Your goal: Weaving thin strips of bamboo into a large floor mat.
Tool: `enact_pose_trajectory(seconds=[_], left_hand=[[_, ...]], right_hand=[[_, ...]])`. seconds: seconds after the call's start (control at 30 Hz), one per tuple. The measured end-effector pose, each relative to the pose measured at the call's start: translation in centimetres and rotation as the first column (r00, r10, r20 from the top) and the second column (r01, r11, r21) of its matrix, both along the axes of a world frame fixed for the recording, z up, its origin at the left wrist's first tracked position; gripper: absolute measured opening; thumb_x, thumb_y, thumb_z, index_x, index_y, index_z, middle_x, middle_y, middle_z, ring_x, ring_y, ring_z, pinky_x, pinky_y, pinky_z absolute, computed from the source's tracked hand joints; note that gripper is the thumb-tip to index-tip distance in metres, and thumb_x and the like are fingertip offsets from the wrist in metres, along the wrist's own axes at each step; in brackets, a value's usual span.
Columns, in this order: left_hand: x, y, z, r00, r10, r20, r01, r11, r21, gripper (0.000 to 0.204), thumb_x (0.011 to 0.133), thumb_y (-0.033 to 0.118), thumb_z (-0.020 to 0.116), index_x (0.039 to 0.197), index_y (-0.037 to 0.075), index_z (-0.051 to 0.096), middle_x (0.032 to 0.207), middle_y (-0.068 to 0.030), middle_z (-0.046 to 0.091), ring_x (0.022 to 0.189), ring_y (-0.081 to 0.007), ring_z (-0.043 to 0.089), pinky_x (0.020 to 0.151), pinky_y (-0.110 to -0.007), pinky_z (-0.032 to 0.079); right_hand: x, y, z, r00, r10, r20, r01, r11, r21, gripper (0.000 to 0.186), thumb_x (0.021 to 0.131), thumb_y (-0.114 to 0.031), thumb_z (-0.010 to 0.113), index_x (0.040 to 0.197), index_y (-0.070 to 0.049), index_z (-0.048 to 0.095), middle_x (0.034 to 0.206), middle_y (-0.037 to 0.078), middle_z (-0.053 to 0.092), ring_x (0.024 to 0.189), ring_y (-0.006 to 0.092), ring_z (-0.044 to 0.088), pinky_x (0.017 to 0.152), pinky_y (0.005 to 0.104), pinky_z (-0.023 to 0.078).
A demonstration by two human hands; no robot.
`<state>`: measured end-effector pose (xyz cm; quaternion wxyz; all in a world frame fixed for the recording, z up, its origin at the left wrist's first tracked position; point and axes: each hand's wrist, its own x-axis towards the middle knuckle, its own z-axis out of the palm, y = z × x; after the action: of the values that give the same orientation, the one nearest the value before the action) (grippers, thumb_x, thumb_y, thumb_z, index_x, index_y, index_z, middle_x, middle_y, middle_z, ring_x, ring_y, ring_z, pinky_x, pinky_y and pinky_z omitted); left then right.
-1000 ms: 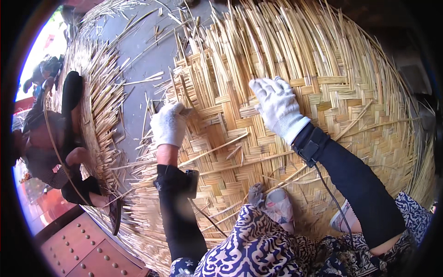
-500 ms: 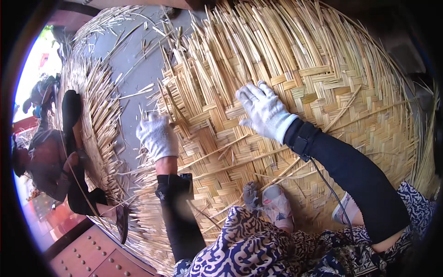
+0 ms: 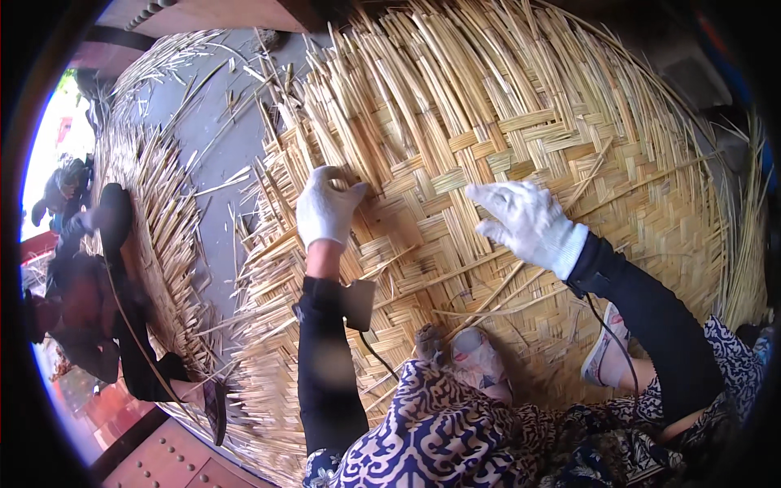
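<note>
A large mat of flattened straw-coloured strips spreads under both my hands, tightly woven on the near and right side, with loose strip ends fanning out at the far side. My left hand, in a white glove, is over the left part of the weave, where the loose strips enter it. Its thumb and fingers are curled together; what lies between them is hidden. Off to the right, my right hand, also gloved in white, hovers just over the weave. Its fingers stretch out to the left, and it holds nothing.
My shoes stand on the mat's near part. On the left, beyond a strip of grey floor, another person sits beside a second fringed piece of matting. Red studded boards lie at the lower left.
My left hand has moved right and farther away onto the weave, fingers curled. My right hand has drawn right and nearer to me, off the loose strips. The view has shifted slightly.
</note>
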<state>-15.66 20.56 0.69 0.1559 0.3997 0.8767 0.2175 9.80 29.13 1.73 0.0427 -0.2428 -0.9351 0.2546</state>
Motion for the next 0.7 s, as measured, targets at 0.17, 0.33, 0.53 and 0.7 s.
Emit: enact_pose_trajectory(seconds=[0.17, 0.33, 0.53, 0.7], left_hand=[[5.0, 1.4, 2.0, 1.000, -0.015, 0.015, 0.016, 0.999, -0.048, 0.021, 0.069, 0.024, 0.069, 0.074, 0.008, 0.057, 0.063, -0.0031, 0.061, 0.057, -0.0135, 0.058, 0.054, -0.025, 0.047], [5.9, 6.3, -1.4, 0.934, -0.055, 0.352, -0.091, 0.917, 0.387, 0.045, 0.068, 0.007, 0.065, 0.110, 0.004, 0.049, 0.088, -0.0121, 0.061, 0.076, -0.0213, 0.060, 0.067, -0.029, 0.048], [4.3, 8.3, -3.2, 0.886, -0.047, 0.462, -0.006, 0.994, 0.112, 0.033, 0.063, 0.017, 0.075, 0.086, 0.000, 0.058, 0.070, -0.0045, 0.058, 0.061, -0.0105, 0.053, 0.056, -0.022, 0.044], [4.4, 7.5, -2.0, 0.981, -0.046, 0.187, 0.027, 0.994, 0.106, 0.029, 0.056, 0.022, 0.077, 0.071, 0.006, 0.059, 0.064, -0.0074, 0.060, 0.057, -0.0184, 0.057, 0.055, -0.030, 0.045]], right_hand=[[3.0, 0.4, -0.9, 0.998, 0.037, -0.041, -0.029, 0.983, 0.183, 0.040, 0.073, -0.025, 0.060, 0.108, -0.008, 0.052, 0.099, 0.006, 0.058, 0.093, 0.0216, 0.054, 0.079, 0.0338, 0.043], [1.0, -0.8, 0.1, 0.993, 0.060, -0.098, -0.045, 0.987, 0.153, 0.029, 0.073, -0.019, 0.059, 0.100, -0.010, 0.055, 0.093, 0.005, 0.060, 0.088, 0.0215, 0.056, 0.076, 0.0353, 0.045], [1.4, -0.7, 1.2, 0.997, 0.061, -0.048, -0.056, 0.993, 0.106, 0.027, 0.076, -0.024, 0.055, 0.100, -0.011, 0.055, 0.093, 0.004, 0.060, 0.087, 0.0214, 0.056, 0.076, 0.0350, 0.044], [3.6, 0.0, 0.3, 0.998, 0.055, 0.013, -0.057, 0.988, 0.145, 0.027, 0.076, -0.024, 0.056, 0.099, -0.011, 0.056, 0.091, 0.004, 0.060, 0.085, 0.0200, 0.056, 0.073, 0.0332, 0.044]])
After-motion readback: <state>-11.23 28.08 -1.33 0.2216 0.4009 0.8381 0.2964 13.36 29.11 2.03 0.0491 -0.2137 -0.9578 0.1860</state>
